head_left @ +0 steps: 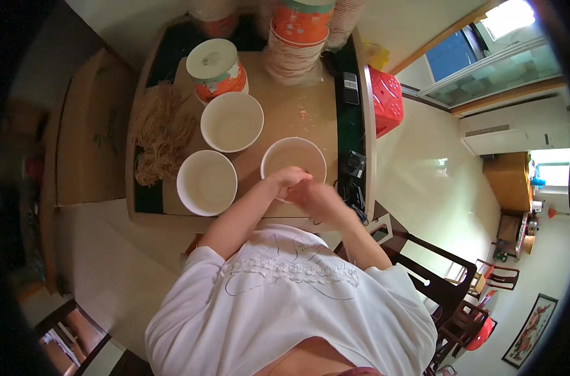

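Both my hands meet over the near rim of a white paper bucket [292, 153] at the right of the table. My left hand [289, 179] is closed, its fingers curled toward the other hand; whatever they hold is hidden. Smeared by motion, my right hand [315, 194] presses against it, and its fingers cannot be made out. Two more white paper buckets stand to the left, one near the front [207, 183] and one behind it [232, 122]. All three have open tops and show pale insides.
Dry brown fibrous bundles [163, 131] lie at the table's left. Orange-and-green patterned buckets [215, 67] and a tall bucket stack [295, 53] stand at the back. Small black devices [351, 88] line the right edge, beside a red stool [385, 100]. A dark wooden chair [429, 269] is at the right.
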The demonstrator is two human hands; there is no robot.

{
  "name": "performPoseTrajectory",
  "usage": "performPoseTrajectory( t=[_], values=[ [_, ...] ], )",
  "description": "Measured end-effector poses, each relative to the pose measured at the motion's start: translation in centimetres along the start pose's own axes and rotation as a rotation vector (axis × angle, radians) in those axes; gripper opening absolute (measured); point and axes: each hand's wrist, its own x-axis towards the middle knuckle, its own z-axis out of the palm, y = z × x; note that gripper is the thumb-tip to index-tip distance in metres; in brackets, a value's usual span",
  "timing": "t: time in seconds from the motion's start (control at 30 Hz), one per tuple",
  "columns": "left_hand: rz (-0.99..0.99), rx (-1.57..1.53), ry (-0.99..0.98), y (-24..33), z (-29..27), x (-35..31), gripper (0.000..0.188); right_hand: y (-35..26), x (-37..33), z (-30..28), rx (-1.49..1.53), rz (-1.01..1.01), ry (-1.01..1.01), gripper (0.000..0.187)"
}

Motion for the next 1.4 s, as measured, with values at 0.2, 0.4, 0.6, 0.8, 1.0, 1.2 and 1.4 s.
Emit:
performPoseTrajectory(
  t=[0.2,0.4,0.6,0.8,1.0,1.2,1.4],
  values=[
    [0.089,0.054,-0.063,0.5,1.1,-0.9,0.015,5.9,-0.9,-1.1,0.376,0.145,0.486,0.010],
    [0.275,-0.054,-0.004,-0.8,0.6,0.2,0.014,5.2,0.9,0.3,0.176,0.255,0.426,0.012],
    [0.747,0.599,0.280,-0.7,1.7,-2.9,0.026,6.9,1.9,1.4,0.407,0.200,0.523,0.011],
    [0.907,0.997,0.536,-1.7,2.5,-3.6,0.011,6.4,2.3,1.6,0.559,0.273,0.612,0.016],
    [1.040,1.151,0.487,-2.3,2.8,-3.2,0.009,6.1,2.3,-0.1,0.857,0.300,0.596,0.011],
    [0.996,1.166,0.442,-2.2,3.5,-3.1,0.009,6.2,3.1,-0.5,0.927,0.238,0.622,0.008],
    [0.933,0.993,0.270,-1.8,4.0,-3.5,0.009,6.1,3.6,-1.6,0.968,0.134,0.646,0.012]
  ],
)
